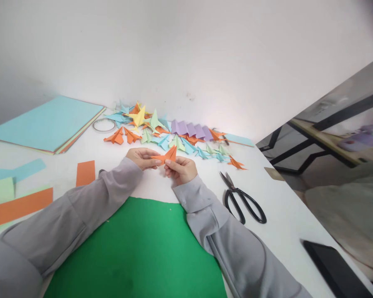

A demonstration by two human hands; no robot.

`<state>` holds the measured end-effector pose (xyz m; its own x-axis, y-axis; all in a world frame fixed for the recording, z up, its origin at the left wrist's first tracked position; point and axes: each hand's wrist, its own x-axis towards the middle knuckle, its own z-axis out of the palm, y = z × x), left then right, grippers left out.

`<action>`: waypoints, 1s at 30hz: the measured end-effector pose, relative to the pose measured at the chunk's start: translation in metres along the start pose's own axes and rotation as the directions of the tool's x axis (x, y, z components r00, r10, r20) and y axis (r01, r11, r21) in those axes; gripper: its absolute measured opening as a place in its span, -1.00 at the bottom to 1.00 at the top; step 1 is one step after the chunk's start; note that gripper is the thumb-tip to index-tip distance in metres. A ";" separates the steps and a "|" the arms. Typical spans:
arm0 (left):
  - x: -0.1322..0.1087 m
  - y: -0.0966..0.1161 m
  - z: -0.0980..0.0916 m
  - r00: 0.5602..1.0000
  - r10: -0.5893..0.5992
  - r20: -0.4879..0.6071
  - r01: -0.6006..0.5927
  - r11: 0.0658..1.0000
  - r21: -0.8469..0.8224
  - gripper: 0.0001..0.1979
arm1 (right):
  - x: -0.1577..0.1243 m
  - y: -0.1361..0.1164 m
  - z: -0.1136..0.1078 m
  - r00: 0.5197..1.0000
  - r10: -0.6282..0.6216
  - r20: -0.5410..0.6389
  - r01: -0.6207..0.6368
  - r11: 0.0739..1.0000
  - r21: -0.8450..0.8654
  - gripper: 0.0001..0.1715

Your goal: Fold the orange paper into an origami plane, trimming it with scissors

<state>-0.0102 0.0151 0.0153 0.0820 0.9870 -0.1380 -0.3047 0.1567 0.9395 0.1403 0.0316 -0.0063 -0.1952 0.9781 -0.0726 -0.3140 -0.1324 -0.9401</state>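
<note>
Both hands meet over the white table [286,215] just beyond a green sheet [136,248]. My left hand [142,158] pinches the left end of a small folded orange paper piece [168,156]. My right hand [182,169] grips the same piece from below and to the right, fingers curled closed. The piece is held slightly above the table, its pointed flap upward. Grey sleeves cover both forearms.
Several folded paper shapes [155,124] in orange, blue, green, yellow and a pleated purple strip [191,129] lie beyond the hands. Black scissors [242,198] rest right of my right arm. A coloured paper stack [49,124], tape roll [103,124], orange strips [85,173] and a dark tablet [335,269] lie around.
</note>
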 end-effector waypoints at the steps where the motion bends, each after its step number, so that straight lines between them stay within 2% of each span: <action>1: 0.000 0.000 -0.001 1.000 -0.010 0.005 0.010 1.000 -0.022 -0.64 | 0.000 0.000 0.000 1.000 -0.001 -0.005 0.001 1.000 0.003 -0.69; 6: 0.003 -0.005 -0.002 1.000 -0.010 0.020 0.012 0.995 -0.097 -0.61 | 0.001 0.000 0.001 0.999 -0.010 -0.034 0.010 1.000 0.023 -0.71; 11: 0.003 -0.006 0.000 0.998 0.050 -0.033 -0.051 0.997 -0.053 -0.66 | 0.001 0.002 0.000 0.999 -0.037 -0.028 0.037 0.999 -0.001 -0.72; 14: 0.003 -0.005 0.000 0.997 0.069 -0.029 -0.070 0.997 -0.021 -0.71 | 0.001 0.004 -0.002 0.999 -0.046 0.006 0.046 0.998 -0.047 -0.73; 21: 0.007 -0.002 0.000 0.997 -0.037 -0.066 0.036 0.999 -0.018 -0.65 | 0.001 0.003 -0.003 0.999 -0.033 0.038 0.036 0.996 -0.086 -0.70; 25: 0.006 -0.006 0.002 0.995 0.080 -0.065 -0.072 0.991 0.114 -0.68 | -0.003 0.002 0.000 0.998 -0.025 0.051 0.032 0.991 -0.134 -0.71; 30: 0.005 -0.010 0.000 0.987 0.154 0.052 -0.163 0.945 0.285 -0.79 | -0.009 0.002 0.004 0.996 -0.054 0.076 0.070 0.971 -0.230 -0.73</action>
<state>-0.0067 0.0184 0.0052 0.0834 0.9962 0.0253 -0.0309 -0.0228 0.9993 0.1375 0.0218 -0.0057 -0.2478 0.9688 0.0041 -0.1052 -0.0228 -0.9942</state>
